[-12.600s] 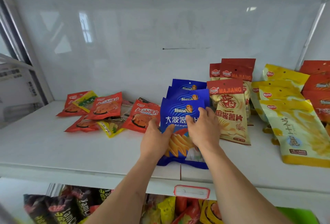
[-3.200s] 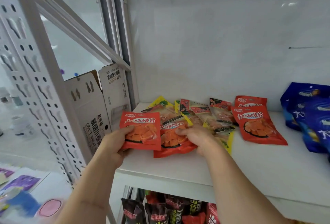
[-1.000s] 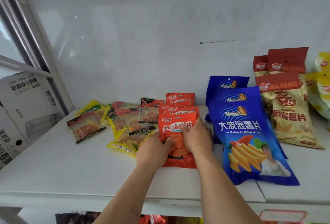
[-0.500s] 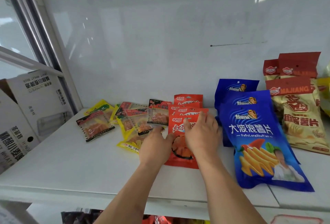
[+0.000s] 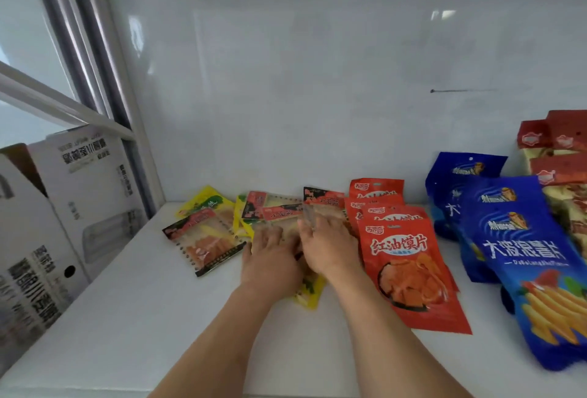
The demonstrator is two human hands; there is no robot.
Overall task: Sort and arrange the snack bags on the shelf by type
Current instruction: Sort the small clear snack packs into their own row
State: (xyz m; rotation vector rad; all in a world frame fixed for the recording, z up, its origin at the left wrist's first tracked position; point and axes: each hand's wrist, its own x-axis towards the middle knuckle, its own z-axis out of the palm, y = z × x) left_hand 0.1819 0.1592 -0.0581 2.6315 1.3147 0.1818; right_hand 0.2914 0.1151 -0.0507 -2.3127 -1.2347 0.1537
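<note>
Both hands, left (image 5: 270, 258) and right (image 5: 330, 251), are laid flat on loose packets (image 5: 286, 216) at 9 o'clock of the red stack (image 5: 409, 267). Packets are judged light, slippery; edges should be pinched.

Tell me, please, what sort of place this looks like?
Probably a shop or stockroom. A white metal shelf holds several copies of each packaged snack, such as red bags and blue bags, and a printed carton stands beside the rack.
</note>
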